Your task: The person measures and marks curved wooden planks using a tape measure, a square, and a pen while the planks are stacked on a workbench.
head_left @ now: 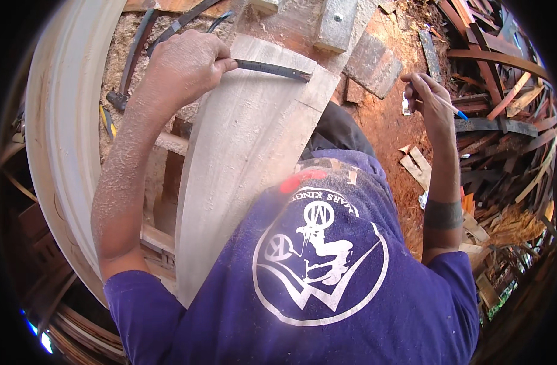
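Note:
A wide pale wooden board [236, 140] slants away from my body, narrowing toward me, with sawdust and a thin line across its far right part. My left hand [187, 64] is closed at the board's far left edge, thumb and fingers pinching a thin dark ruler [272, 69]. That ruler lies across the board's far end, and its free tip reaches close to the right edge. Out to the right, apart from the board, my right hand [429, 100] is raised with a white pen [455, 109] between its fingers, the blue end pointing right and down.
Long curved planks [59, 134] run along the left. A hammer [132, 67] lies on sawdust beyond my left forearm, near a yellow-and-dark tool [108, 121]. Wooden blocks [337, 24] sit past the board. Scrap strips [503, 79] pile up at right, beside a flat offcut [373, 64].

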`<state>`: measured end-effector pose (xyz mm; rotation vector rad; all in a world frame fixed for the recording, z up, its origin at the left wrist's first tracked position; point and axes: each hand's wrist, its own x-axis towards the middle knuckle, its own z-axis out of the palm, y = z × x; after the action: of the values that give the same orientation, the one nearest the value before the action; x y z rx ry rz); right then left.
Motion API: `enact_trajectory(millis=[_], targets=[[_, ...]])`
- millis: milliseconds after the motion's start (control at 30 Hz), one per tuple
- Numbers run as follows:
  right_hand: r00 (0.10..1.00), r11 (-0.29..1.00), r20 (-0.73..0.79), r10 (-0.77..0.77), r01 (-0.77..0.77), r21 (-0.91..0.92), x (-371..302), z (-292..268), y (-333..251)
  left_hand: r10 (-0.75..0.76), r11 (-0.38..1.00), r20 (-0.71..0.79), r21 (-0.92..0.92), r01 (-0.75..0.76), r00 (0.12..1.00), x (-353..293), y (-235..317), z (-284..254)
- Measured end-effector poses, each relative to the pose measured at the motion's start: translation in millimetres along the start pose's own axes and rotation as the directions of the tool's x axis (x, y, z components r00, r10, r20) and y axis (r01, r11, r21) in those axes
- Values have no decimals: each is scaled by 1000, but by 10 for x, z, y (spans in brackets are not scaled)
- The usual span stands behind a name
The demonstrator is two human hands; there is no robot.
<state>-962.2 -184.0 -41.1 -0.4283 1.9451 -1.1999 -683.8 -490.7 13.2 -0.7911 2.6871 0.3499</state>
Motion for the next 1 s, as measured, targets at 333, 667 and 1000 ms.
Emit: enact_trajectory(millis=[333,667,1000], targets=[[1000,1000,23,7,-7,-13,7,84,-20,-41,999,44,21,40,998,24,-21,7],[999,999,26,18,-17,-28,-27,147,38,-32,999,117,16,30,993,121,-192,-33],[999,999,47,25,-24,-29,-24,205,118,71,997,70,-43,-68,995,180,-226,0]])
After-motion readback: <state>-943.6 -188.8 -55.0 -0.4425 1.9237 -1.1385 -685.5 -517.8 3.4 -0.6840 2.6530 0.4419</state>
